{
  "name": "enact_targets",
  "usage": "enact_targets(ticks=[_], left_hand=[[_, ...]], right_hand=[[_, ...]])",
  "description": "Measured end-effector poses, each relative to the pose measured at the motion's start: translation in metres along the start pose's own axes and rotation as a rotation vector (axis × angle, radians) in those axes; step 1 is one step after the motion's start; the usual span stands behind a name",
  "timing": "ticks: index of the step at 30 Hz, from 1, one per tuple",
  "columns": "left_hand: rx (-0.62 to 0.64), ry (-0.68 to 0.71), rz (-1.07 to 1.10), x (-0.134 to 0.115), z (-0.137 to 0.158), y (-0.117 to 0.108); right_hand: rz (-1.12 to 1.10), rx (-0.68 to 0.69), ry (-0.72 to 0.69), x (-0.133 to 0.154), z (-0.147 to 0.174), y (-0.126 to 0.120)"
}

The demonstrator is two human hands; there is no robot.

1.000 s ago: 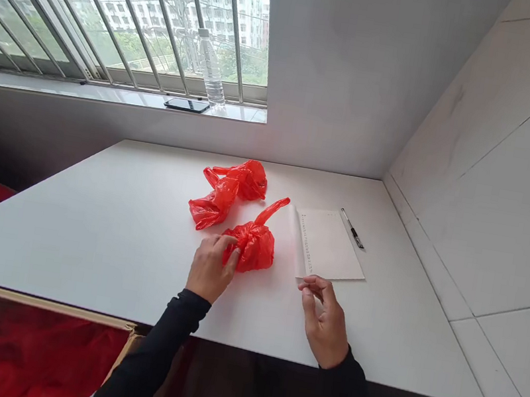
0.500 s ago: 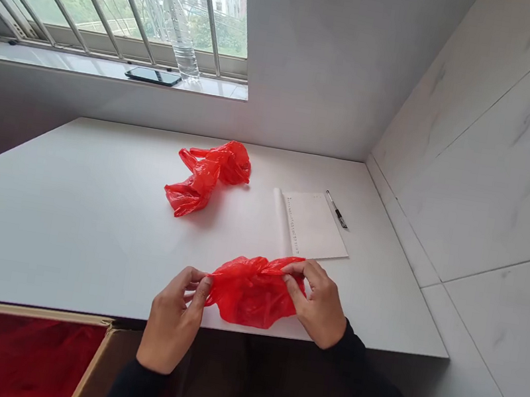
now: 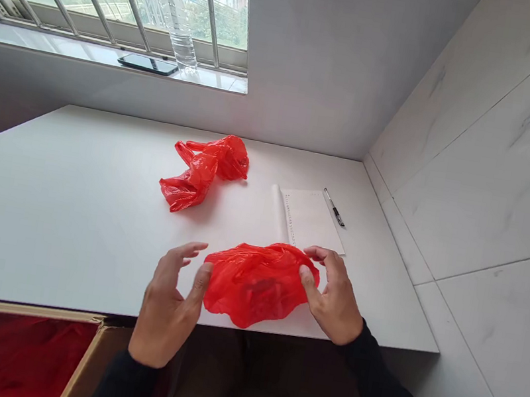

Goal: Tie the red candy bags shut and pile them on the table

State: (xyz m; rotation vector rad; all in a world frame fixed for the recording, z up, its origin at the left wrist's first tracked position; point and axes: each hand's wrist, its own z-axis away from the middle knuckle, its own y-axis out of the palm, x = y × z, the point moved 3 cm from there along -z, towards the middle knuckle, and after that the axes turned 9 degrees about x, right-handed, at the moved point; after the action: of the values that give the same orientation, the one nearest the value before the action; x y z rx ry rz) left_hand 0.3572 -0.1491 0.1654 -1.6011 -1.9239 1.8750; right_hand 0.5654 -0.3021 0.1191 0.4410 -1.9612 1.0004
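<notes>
A crumpled red plastic bag (image 3: 256,284) lies at the front edge of the white table, between my two hands. My left hand (image 3: 170,304) is at the bag's left end, thumb and fingers spread apart, the thumb tip close against the plastic. At the right end, my right hand (image 3: 330,293) has its fingers parted around the bag's edge; thumb and fingertips seem to rest on it without a pinch. Farther back on the table lies a second red plastic bag (image 3: 201,175), bunched up, with its handle loops toward the left.
An open notebook (image 3: 314,220) and a black pen (image 3: 334,208) lie on the table (image 3: 66,214) at the right. Below the front left edge stands a cardboard box (image 3: 81,360) holding red material. A water bottle (image 3: 179,27) and a phone (image 3: 148,64) are on the windowsill.
Both hands have let go of the near bag's edges and opened. The bag has spread wider and lies looser. My view has shifted slightly.
</notes>
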Motion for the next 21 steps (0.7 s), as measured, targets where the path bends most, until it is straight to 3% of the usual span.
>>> enact_targets(ticks=[3, 5, 7, 10, 14, 18, 21], left_hand=[[0.042, 0.302, -0.123, -0.02, 0.0, 0.012], [0.013, 0.377, -0.165, -0.027, -0.001, 0.017], [-0.041, 0.324, -0.09, -0.024, -0.004, 0.013], [-0.076, 0.138, 0.105, -0.012, -0.005, 0.001], [-0.125, -0.035, 0.204, -0.01, -0.003, -0.008], [-0.14, 0.081, 0.094, -0.033, 0.002, -0.009], [-0.219, 0.144, 0.024, -0.05, 0.007, -0.015]], right_hand=[[0.019, 0.097, -0.078, 0.012, -0.002, 0.006], [-0.015, 0.121, -0.07, 0.018, -0.004, 0.007], [-0.08, 0.068, -0.008, 0.017, -0.004, 0.003], [-0.171, -0.008, 0.098, 0.009, -0.001, -0.006], [-0.232, -0.089, 0.094, 0.009, 0.003, -0.011], [-0.194, -0.075, 0.03, 0.023, 0.002, -0.008], [-0.138, -0.089, 0.05, 0.031, 0.0, -0.012]])
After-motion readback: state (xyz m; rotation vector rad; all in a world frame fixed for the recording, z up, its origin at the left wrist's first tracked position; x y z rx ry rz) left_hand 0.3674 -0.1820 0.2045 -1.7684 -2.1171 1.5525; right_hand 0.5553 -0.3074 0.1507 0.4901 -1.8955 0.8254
